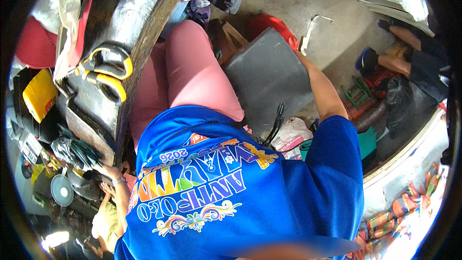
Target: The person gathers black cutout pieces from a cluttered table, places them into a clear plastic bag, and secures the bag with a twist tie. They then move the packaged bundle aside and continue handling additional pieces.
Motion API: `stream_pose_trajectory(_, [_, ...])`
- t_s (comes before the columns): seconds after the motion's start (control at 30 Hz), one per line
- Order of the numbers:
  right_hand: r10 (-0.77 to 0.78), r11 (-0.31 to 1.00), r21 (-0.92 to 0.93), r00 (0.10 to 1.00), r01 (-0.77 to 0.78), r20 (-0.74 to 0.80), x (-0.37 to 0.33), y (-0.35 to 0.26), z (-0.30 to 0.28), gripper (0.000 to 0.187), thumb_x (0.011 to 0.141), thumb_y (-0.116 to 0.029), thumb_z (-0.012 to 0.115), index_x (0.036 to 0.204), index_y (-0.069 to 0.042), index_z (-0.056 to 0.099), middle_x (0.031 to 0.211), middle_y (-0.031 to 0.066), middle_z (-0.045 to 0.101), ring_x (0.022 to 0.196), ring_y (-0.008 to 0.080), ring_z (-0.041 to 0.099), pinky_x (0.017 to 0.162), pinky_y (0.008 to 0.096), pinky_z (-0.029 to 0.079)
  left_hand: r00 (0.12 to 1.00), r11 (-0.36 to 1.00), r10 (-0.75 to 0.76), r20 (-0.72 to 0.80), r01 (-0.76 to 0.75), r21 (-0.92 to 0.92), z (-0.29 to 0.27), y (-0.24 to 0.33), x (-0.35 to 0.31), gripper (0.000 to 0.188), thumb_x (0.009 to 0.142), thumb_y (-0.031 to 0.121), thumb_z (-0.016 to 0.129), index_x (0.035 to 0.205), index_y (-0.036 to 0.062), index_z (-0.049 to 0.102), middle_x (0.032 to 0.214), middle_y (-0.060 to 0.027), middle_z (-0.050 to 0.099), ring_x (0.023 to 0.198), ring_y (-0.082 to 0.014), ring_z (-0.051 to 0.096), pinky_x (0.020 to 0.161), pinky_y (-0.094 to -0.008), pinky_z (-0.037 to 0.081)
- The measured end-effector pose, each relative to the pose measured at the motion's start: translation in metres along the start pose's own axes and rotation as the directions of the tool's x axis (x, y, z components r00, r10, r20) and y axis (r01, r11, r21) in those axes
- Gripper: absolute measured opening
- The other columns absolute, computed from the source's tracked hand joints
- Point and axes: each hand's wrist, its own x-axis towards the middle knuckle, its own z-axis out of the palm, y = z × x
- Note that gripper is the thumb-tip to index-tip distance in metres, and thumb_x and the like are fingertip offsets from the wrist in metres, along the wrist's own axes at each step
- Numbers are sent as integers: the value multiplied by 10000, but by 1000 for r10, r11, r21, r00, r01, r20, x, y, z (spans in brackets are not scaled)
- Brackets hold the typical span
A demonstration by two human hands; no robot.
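Observation:
My left hand [107,170], with a band at the wrist, reaches out to the left against a bundle of dark, glossy strips [79,153]. Its fingers are too small and covered to tell whether they grip. On the right, my bare right arm stretches forward, and my right hand [299,55] is at the far right edge of a dark grey board [269,74]. A white strip [305,41] shows beside that hand; I cannot tell whether it is held. The fingers there are mostly hidden. Scissors with yellow-and-black handles [107,73] lie on the worn bench [144,29] at the left.
A yellow packet [40,95] and a round pale disc [62,189] are at the far left. Near my left forearm sits another person in yellow [107,221]. Another person's legs [394,62] show at the right. A red item [274,26] lies beyond the board.

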Motion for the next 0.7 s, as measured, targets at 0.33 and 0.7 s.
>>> stream_pose_trajectory(0.33, [-105, 988, -124, 990, 93, -89, 26, -41, -23, 515, 895, -457, 540, 1272, -115, 620, 1249, 137, 638, 1225, 256, 557, 993, 376, 427, 957, 961, 277, -79, -276, 27, 76, -19, 29, 461, 957, 52, 393, 1399, -78, 369, 1483, -342, 286, 1378, -469, 306, 1154, -506, 256])
stream_pose_trajectory(0.7, [-387, 867, 292, 915, 404, -119, -79, -205, -28, 596, 942, -461, 587, 1326, -9, 539, 1304, 87, 572, 1181, 179, 515, 1007, 304, 385, 956, 948, 292, 4, -291, 127, 99, -4, 49, 383, 895, -70, 494, 1264, -27, 401, 1381, -324, 417, 1300, -474, 401, 1088, -520, 350])
